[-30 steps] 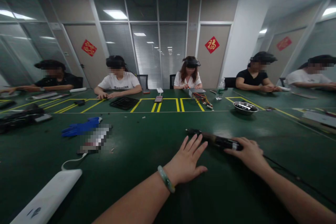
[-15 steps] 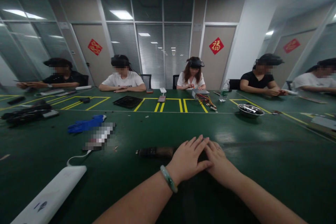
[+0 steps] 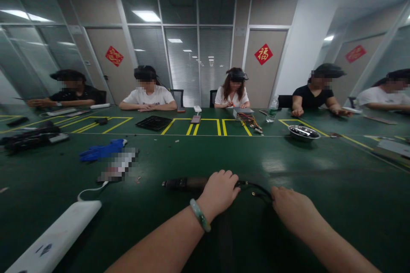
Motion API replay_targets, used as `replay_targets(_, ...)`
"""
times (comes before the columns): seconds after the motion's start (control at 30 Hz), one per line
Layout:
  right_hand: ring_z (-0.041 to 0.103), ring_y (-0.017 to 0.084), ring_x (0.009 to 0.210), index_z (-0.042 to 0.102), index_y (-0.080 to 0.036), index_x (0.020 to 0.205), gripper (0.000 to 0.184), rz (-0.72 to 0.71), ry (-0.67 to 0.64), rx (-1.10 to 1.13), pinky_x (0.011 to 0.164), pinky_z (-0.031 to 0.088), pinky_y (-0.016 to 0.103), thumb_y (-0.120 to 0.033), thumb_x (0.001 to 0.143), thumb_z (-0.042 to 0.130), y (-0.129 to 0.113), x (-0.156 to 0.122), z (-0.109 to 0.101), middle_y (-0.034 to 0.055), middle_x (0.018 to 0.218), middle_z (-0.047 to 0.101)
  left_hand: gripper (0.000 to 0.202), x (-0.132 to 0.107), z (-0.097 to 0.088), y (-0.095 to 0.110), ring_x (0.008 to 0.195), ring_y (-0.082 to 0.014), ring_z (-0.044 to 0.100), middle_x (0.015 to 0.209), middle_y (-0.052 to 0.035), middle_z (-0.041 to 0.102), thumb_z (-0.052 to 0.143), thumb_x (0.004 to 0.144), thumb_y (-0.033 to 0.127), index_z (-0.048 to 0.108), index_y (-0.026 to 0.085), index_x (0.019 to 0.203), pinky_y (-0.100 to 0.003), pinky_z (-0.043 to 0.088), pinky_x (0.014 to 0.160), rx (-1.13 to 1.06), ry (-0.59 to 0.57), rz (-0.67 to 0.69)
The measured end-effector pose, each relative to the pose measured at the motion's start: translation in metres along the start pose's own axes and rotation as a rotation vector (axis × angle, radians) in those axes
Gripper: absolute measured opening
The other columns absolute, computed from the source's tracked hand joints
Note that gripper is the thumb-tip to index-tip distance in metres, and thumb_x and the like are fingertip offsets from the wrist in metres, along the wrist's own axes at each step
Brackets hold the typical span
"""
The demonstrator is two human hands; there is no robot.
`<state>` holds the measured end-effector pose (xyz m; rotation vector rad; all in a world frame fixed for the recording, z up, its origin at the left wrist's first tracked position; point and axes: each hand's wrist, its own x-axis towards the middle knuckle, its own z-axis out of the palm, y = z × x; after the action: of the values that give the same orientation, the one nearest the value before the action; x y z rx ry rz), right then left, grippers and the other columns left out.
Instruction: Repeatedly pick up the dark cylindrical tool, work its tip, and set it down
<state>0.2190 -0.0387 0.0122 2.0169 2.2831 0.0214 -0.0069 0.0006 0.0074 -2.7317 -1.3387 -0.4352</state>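
A dark cylindrical electric screwdriver [image 3: 187,184] lies on the green table, its narrow tip pointing left. My left hand [image 3: 221,190], with a jade bangle [image 3: 200,216] at the wrist, is closed over its rear end. From that end a black cord [image 3: 260,188] runs right to my right hand [image 3: 293,209], whose fingers are closed on it. A small ring-like metal end [image 3: 253,193] shows beside the cord. The fingertips of my right hand are partly hidden.
To the left are a white power bank [image 3: 65,232], a blurred-out phone [image 3: 119,165], a blue glove [image 3: 101,150] and black cables [image 3: 30,136]. Farther back stand a metal bowl [image 3: 303,133], a water bottle [image 3: 272,110] and a box with wires [image 3: 243,113]. Several people sit opposite.
My hands, overlapped before, have come apart. The left has closed over the screwdriver's rear end; the right has moved rightward and taken hold of the cord, which is now exposed.
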Motion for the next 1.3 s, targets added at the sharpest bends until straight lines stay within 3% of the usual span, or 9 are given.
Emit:
replay_targets(0.4,0.061,0.026,0.088,0.061,-0.015,0.092,0.016,0.028,0.144,0.062,0.081,0.041,0.038,-0.016,0.092,0.046,0.015,0.006,-0.001,0.0112,0.093,0.064,0.020,-0.001,-0.003,0.003,0.092,-0.0210,0.057,0.098,-0.0040,0.062,0.055,0.091,0.038,0.060,0.021,0.100,-0.033,0.046,0.076,-0.041,-0.005,-0.002)
replay_targets(0.57,0.059,0.022,0.082,0.059,-0.019,0.090,0.018,0.075,0.220,0.170,0.069,0.038,0.032,-0.022,0.096,0.042,0.013,0.009,-0.003,0.0076,0.092,0.063,0.019,-0.003,-0.004,0.006,0.092,-0.0216,0.057,0.097,-0.0042,0.063,0.056,0.090,0.037,0.061,0.020,0.098,-0.034,0.045,0.079,-0.056,-0.006,0.012)
replay_targets(0.77,0.057,0.018,0.082,0.058,-0.020,0.096,0.016,0.017,0.431,0.258,0.069,0.036,0.029,-0.023,0.096,0.042,0.001,0.017,-0.001,0.0044,0.098,0.062,0.019,-0.003,-0.001,0.012,0.093,-0.0207,0.057,0.098,-0.0031,0.064,0.055,0.092,0.038,0.059,0.020,0.098,-0.034,0.045,0.080,-0.083,-0.004,0.044)
replay_targets(0.93,0.058,0.018,0.084,0.058,-0.019,0.099,0.018,-0.050,0.534,0.296,0.071,0.040,0.029,-0.023,0.097,0.040,-0.002,0.027,0.000,0.0046,0.104,0.061,0.016,0.000,-0.003,0.017,0.088,-0.0194,0.059,0.097,-0.0010,0.064,0.059,0.090,0.036,0.057,0.022,0.097,-0.033,0.046,0.077,-0.083,-0.013,0.063)
replay_targets(1.17,0.058,0.016,0.088,0.065,-0.021,0.100,0.020,-0.232,0.366,0.382,0.079,0.043,0.029,-0.020,0.094,0.045,0.002,0.025,0.003,0.0035,0.100,0.062,0.011,0.002,-0.009,0.017,0.091,-0.0183,0.058,0.097,-0.0003,0.064,0.061,0.088,0.032,0.057,0.022,0.093,-0.031,0.045,0.074,-0.084,-0.037,0.085)
replay_targets(1.3,0.058,0.016,0.085,0.067,-0.023,0.096,0.016,-0.291,0.324,0.430,0.076,0.043,0.028,-0.021,0.091,0.051,0.003,0.017,0.001,0.0017,0.095,0.062,0.010,0.003,-0.005,0.015,0.090,-0.0184,0.057,0.096,-0.0005,0.064,0.059,0.088,0.030,0.059,0.022,0.095,-0.031,0.045,0.076,-0.119,-0.012,0.074)
